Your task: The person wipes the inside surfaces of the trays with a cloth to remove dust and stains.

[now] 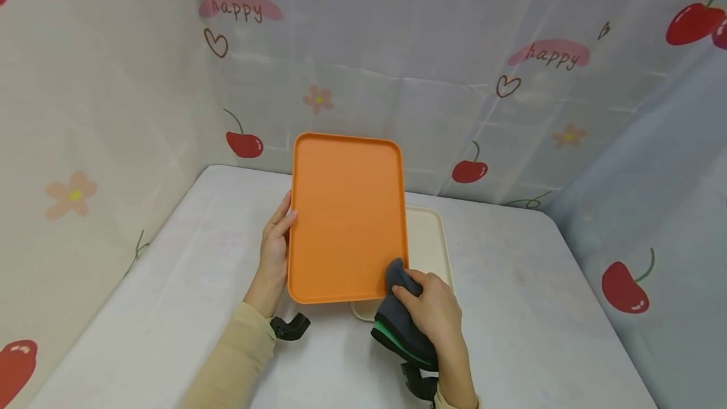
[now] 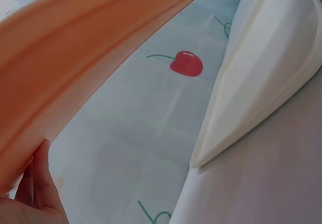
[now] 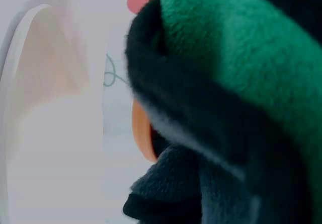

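An orange rectangular tray (image 1: 348, 219) is held up off the table, its flat inner face toward me. My left hand (image 1: 275, 248) grips its left edge, thumb on the front rim; in the left wrist view its fingers (image 2: 45, 183) press against the tray's underside. My right hand (image 1: 434, 308) pinches a folded grey cloth (image 1: 400, 317) with a green inner side and black edging. The cloth's upper end touches the tray's lower right corner. In the right wrist view the cloth (image 3: 241, 83) fills much of the picture and hides the right hand.
A cream tray (image 1: 428, 238) lies on the white table (image 1: 511, 289) behind the orange one, partly covered by it. Printed curtains (image 1: 397, 100) stand at the back and both sides. Black curved pieces (image 1: 291, 327) sit at both wrists.
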Available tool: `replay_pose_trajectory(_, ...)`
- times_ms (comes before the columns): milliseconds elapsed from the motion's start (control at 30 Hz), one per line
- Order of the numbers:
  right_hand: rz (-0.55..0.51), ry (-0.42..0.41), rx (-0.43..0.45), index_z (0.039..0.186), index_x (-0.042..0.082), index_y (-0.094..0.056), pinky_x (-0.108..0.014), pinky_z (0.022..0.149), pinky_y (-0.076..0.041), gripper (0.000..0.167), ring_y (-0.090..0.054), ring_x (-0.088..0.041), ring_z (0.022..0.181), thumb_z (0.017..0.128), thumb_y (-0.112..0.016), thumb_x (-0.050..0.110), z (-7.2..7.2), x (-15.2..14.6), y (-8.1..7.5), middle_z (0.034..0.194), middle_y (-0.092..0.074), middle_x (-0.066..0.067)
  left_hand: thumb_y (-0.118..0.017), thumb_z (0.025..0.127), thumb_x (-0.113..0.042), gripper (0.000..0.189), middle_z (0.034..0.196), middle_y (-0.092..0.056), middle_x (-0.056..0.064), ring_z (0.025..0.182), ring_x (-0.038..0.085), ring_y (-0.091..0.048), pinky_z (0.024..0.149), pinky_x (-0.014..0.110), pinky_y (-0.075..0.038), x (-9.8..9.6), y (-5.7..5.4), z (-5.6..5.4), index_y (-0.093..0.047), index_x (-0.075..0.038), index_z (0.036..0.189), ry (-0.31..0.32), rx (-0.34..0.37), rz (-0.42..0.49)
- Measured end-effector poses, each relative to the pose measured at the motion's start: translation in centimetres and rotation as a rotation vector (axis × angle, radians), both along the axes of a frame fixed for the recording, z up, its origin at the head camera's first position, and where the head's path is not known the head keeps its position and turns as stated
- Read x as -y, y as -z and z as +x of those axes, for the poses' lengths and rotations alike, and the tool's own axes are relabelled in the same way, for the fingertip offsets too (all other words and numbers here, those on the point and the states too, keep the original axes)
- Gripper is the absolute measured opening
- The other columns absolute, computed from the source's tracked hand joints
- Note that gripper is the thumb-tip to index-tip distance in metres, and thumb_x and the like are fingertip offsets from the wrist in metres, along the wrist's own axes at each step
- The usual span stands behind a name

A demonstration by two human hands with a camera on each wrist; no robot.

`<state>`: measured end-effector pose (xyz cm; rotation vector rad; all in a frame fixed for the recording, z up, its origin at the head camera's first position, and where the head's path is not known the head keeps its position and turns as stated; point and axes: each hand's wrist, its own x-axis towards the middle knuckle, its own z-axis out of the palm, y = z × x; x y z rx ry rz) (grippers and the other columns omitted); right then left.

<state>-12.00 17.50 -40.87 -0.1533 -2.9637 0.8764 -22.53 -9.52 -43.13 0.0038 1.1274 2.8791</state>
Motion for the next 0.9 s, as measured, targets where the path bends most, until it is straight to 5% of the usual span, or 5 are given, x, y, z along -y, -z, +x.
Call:
replay_pose_trajectory(267,-0.081,-0.017,-0.129,0.127,0.02,-0.068,-0.027,0.056,-0.036,0.044,-0.049,-0.015,0.069,0.085,-0.074,0.032,0.1,-1.3,-0.8,0.095,-0.067,-0.007,-0.047,0.103,-0.014,0.048,0.155,-0.039,-0.006,0.126,0.008,-0.051,0.1,0.02,-0.048,0.8,0.1,-0.3,-0.042,-0.027,0.15,-0.014,0.039,-0.049)
replay_pose_trajectory(467,-0.006,0.029,-0.181,0.132,0.014,-0.064,-0.028,0.055,-0.034,0.047,-0.048,-0.018,0.068,0.089,-0.071,0.033,0.2,-4.0,-2.0,0.099,-0.066,-0.013,-0.048,0.103,-0.016,0.051,0.157,-0.034,-0.007,0.133,0.008,-0.044,0.103,0.019,-0.044,2.8,0.1,-0.3,-0.037,-0.027,0.152,-0.012,0.06,-0.076)
replay_pose_trajectory(667,0.067,0.072,-0.161,0.135,0.01,-0.06,-0.03,0.057,-0.036,0.052,-0.053,-0.025,0.073,0.092,-0.067,0.036,0.1,-8.5,-1.8,0.103,-0.065,-0.018,-0.048,0.103,-0.018,0.056,0.161,-0.023,-0.013,0.145,0.007,-0.026,0.116,0.021,-0.029,6.2,0.4,-0.2,-0.03,-0.028,0.155,0.004,0.09,-0.156)
replay_pose_trajectory(800,0.099,0.08,-0.13,0.138,0.006,-0.055,-0.047,0.069,-0.05,0.057,-0.06,-0.04,0.092,0.093,-0.064,0.039,-0.2,-12.1,-1.1,0.116,-0.063,-0.027,-0.053,0.101,-0.021,0.059,0.162,-0.019,-0.016,0.147,0.006,-0.021,0.118,0.02,-0.025,8.5,1.2,-0.3,-0.029,-0.03,0.154,-0.011,0.156,-0.217)
replay_pose_trajectory(900,0.12,0.081,-0.061,0.142,0.003,-0.05,-0.063,0.085,-0.048,0.062,-0.056,-0.049,0.111,0.095,-0.061,0.043,-0.6,-14.6,-0.5,0.13,-0.055,-0.032,-0.054,0.101,-0.023,0.059,0.162,-0.017,-0.017,0.148,0.004,-0.018,0.119,0.019,-0.022,9.9,2.0,-0.3,-0.029,-0.032,0.154,-0.016,0.186,-0.261)
